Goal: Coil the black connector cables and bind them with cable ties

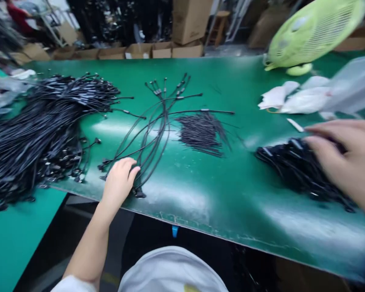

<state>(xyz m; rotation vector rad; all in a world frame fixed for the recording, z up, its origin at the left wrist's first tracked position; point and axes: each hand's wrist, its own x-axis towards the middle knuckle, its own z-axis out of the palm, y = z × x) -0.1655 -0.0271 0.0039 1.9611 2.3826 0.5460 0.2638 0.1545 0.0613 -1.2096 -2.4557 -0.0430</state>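
My left hand (119,180) reaches over the lower ends of several loose black cables (162,121), thumb and fingers apart. The cables lie crossed on the green table, with small connectors at their ends; whether the fingertips touch them I cannot tell. At the right, my right hand (343,158), somewhat blurred, has its thumb and fingers around the upper part of a bundle of black cables (295,166). The hand hides part of that bundle. Between the hands lies a pile of short thin black ties (199,134).
A large heap of black cables (42,125) covers the table's left side. White and clear plastic bags (310,97) and a light green fan (316,34) stand at the back right. Cardboard boxes (161,50) line the far side. The green table's (200,219) front edge runs before me.
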